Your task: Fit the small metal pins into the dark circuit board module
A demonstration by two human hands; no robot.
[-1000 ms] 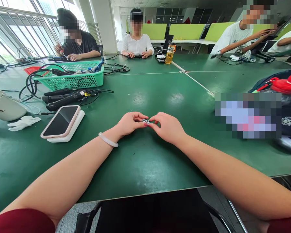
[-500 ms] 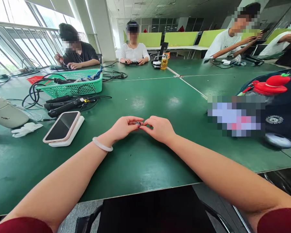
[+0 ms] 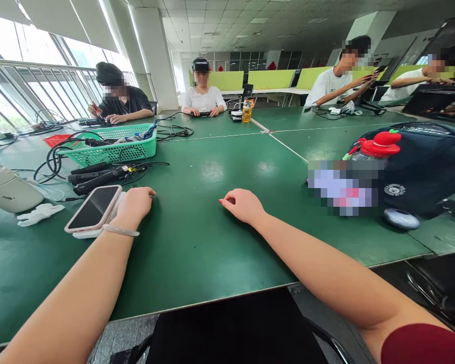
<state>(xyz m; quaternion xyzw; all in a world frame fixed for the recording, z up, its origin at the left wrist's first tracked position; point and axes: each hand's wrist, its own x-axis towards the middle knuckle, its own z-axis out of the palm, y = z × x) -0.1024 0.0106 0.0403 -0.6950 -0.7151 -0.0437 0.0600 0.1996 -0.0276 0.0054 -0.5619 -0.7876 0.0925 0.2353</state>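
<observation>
My left hand [image 3: 136,206] is closed with its fingers curled down, beside a pink-edged phone [image 3: 93,210] that lies on a white box [image 3: 87,234]. The hand's back covers part of the box. Its fingertips are mostly hidden, so what they hold, if anything, does not show. A pale bangle [image 3: 121,231] is on that wrist. Farther right, my right hand [image 3: 244,206] rests over the green table [image 3: 197,242]. Its thumb and forefinger meet in a pinch; anything between them is too small to make out.
At the left are a green basket [image 3: 136,148] of cables, black handheld devices [image 3: 98,179], a white pouch [image 3: 13,189] and a crumpled tissue [image 3: 41,214]. A dark backpack [image 3: 428,167], a red-capped bottle [image 3: 381,146] and a mouse [image 3: 402,219] lie right. Several people sit around the table.
My left hand has parted from my right hand and moved left to the phone and box. The small dark, shiny thing at its fingertips is out of sight. My right hand stays pinched.
</observation>
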